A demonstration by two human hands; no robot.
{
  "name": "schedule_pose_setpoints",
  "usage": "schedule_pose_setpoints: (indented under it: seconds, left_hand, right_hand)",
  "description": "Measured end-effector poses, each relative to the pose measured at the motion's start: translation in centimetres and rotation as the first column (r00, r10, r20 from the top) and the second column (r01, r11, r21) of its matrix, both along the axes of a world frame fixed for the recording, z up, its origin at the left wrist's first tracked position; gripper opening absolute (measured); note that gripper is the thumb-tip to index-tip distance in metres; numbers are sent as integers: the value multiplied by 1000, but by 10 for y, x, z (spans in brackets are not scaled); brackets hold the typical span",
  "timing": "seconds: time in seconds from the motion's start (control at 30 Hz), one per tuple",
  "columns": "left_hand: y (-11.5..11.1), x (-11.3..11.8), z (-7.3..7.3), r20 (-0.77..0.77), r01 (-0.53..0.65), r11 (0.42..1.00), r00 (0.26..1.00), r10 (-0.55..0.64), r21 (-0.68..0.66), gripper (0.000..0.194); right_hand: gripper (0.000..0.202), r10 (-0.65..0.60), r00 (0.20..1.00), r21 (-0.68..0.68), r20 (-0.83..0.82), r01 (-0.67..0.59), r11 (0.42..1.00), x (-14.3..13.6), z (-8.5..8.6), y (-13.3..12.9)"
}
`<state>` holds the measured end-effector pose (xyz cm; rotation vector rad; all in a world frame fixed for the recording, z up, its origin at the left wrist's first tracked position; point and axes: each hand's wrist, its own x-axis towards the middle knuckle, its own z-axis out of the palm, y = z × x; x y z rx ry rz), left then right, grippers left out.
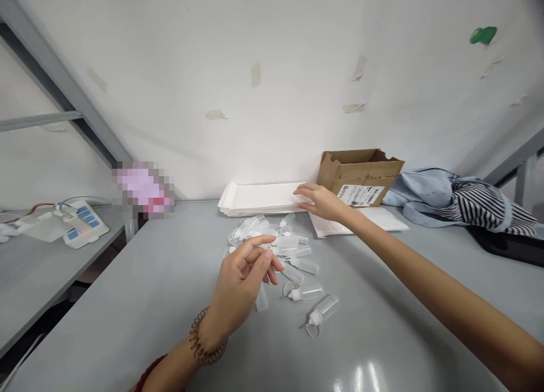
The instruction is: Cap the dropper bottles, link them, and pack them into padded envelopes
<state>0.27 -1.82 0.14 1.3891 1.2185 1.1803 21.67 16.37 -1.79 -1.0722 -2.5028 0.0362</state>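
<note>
A stack of white envelopes (263, 198) lies at the back of the grey table, near the wall. My right hand (318, 201) reaches to the right end of this stack, its fingers apart and at the top envelope. Nearer to me, my left hand (244, 278) hovers with loosely bent, parted fingers and nothing in them. Beneath and beyond it is a heap of small clear squeeze bottles (285, 243) with white tops, partly hidden by the hand. One bottle (325, 310) lies apart at the front right of the heap.
An open cardboard box (361, 174) with a label stands behind my right forearm. Another white envelope (378, 217) lies flat before it. Farther right are a light blue and striped cloth bag (446, 196) and a black object (505, 245). A white device (87, 225) sits on the left side table.
</note>
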Motion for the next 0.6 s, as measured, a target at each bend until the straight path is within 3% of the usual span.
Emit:
schedule_pose_setpoints:
  seconds: [0.13,0.3,0.6]
  left_hand:
    - [2,-4,0,-1,-14,1000,1000,14,22,24]
    - [3,-6,1,10,-16,999,1000,16,36,21]
    - [-1,-4,-6,-84,-24,995,996,32,102,22]
  right_hand:
    - [14,67,990,-52,121,-61,997,-26,12,15]
    - [18,54,965,-37,255,-46,998,-32,20,14]
    - [19,-15,885,198,465,-88,976,-35,8,7]
